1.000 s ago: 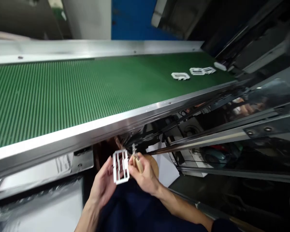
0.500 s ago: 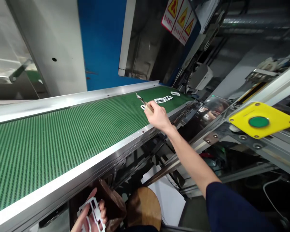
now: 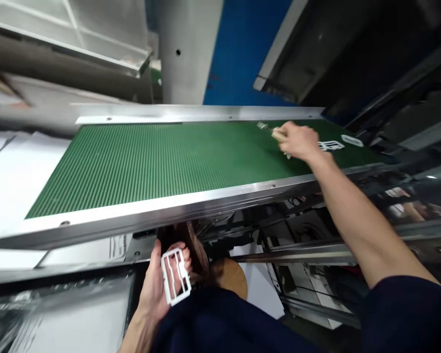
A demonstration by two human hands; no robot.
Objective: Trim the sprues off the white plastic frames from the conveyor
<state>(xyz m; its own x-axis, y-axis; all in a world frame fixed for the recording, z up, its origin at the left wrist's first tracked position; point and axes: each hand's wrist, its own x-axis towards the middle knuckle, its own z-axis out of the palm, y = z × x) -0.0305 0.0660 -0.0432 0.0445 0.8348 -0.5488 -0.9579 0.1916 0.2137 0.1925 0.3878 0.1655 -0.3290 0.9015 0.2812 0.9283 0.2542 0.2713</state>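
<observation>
Left hand (image 3: 157,289): clamped on white frame (image 3: 183,272)
Right hand (image 3: 299,140): clamped on tan-handled tool (image 3: 280,134), over green belt (image 3: 169,157)
Loose pieces (image 3: 331,145): white, on belt

From my remote seat I see a ribbed green conveyor belt (image 3: 150,166) between metal rails (image 3: 206,197); white frames (image 3: 332,145) lie toward its right end, some partly hidden behind the right hand (image 3: 297,140).

We've moved our right hand (image 3: 298,141) and pliers (image 3: 278,134) from the white frame (image 3: 183,273) past the near edge of the belt (image 3: 191,162)
</observation>
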